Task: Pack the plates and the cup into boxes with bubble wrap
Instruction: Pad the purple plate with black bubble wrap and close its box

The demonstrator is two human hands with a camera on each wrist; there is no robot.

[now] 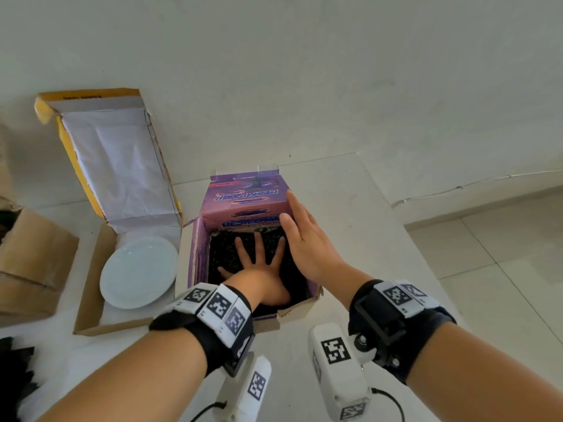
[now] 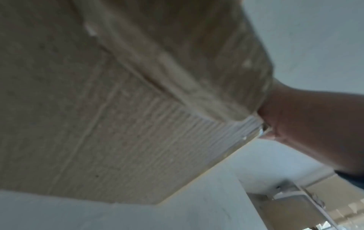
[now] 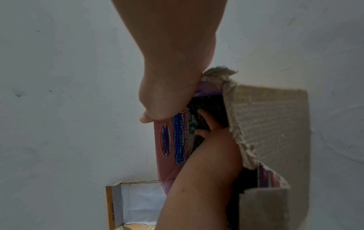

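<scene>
A purple printed box (image 1: 243, 202) stands open in the middle of the table, lined with black bubble wrap (image 1: 222, 254). My left hand (image 1: 259, 269) lies flat inside it, fingers spread, pressing on the wrap. My right hand (image 1: 304, 236) rests with straight fingers against the box's raised far flap and right wall. In the right wrist view the right hand (image 3: 169, 77) lies on the printed flap (image 3: 171, 147) while the left hand (image 3: 208, 119) reaches into the box. A white plate (image 1: 138, 272) lies in a flat cardboard box (image 1: 91, 300) to the left. No cup shows.
The flat box's lid (image 1: 118, 159) stands open against the wall. A brown cardboard box (image 1: 30, 263) sits at the far left and dark material (image 1: 15, 376) at the bottom left. The left wrist view shows only the blurred cardboard wall (image 2: 98, 124). The table edge (image 1: 426, 254) runs on the right.
</scene>
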